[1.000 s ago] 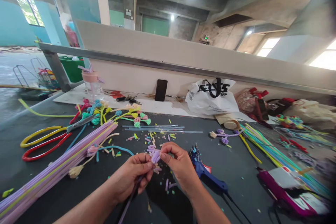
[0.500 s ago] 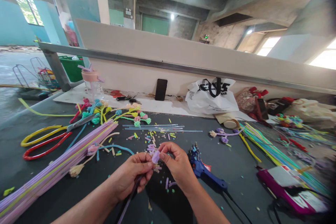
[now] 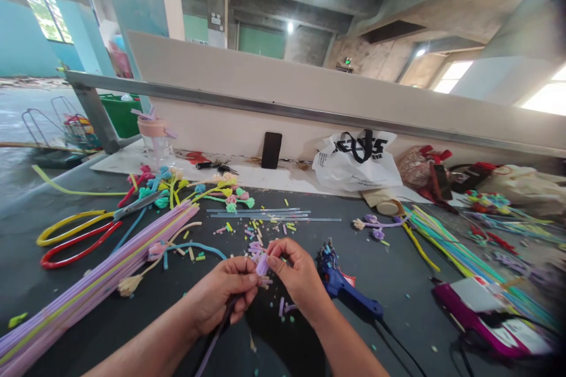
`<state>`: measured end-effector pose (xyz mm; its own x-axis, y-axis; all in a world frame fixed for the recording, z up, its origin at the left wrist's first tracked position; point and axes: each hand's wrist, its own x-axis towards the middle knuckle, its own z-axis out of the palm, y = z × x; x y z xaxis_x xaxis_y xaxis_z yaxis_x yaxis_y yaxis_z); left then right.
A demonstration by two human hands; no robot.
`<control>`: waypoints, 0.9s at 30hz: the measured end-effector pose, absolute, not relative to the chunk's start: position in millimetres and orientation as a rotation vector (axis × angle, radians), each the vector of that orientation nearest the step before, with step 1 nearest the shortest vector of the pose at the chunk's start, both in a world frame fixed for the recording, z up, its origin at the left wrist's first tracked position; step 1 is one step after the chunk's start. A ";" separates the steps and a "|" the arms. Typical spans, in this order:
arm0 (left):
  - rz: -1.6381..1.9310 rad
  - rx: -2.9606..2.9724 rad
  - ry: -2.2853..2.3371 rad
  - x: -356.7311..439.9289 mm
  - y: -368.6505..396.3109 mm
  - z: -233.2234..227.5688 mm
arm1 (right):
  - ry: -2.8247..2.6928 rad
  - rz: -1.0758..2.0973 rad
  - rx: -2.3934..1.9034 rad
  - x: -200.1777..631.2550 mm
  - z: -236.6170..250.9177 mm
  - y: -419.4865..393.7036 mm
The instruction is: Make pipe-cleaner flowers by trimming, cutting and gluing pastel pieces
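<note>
A small purple pipe-cleaner flower [image 3: 262,265] sits between my two hands over the dark tabletop. My left hand [image 3: 232,288] is closed in a pinch at the flower's lower side, and a purple stem [image 3: 215,341] hangs down from beneath it. With thumb and fingertips, my right hand [image 3: 294,271] grips the flower from the other side. Short cut bits [image 3: 254,247] in purple, pink and yellow lie scattered just beyond my fingers. A blue glue gun [image 3: 354,294] rests right of my right hand. The fingers partly hide the flower.
On the left lie scissors [image 3: 79,238] with red and yellow handles and a bundle of purple stems [image 3: 110,277]. Finished flowers [image 3: 177,185] and clear glue sticks [image 3: 274,215] are behind. A phone [image 3: 271,150] leans on the partition. A magenta device [image 3: 481,318] stands right.
Both hands stay nearly in place. The purple flower has turned slightly between my fingers, showing more of its lengthwise strands.
</note>
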<state>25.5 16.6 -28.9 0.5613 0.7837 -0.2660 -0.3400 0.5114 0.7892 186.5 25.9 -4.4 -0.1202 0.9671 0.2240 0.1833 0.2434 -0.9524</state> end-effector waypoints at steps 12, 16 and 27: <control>0.742 0.672 0.618 21.1 17.6 -28.2 | -1.446 1.149 -0.988 190.1 -5.6 22.7; 0.740 0.659 0.601 20.9 18.4 -27.6 | -1.447 1.194 -0.974 187.8 -2.1 20.7; 0.742 0.711 0.648 23.8 17.9 -27.4 | -1.575 1.113 -1.064 189.1 -9.6 22.1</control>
<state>23.8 17.9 -27.4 0.5715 0.7758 -0.2675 -0.3689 0.5341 0.7607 189.1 22.1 -9.6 -0.2192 0.9573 0.1886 0.1418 0.2225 -0.9646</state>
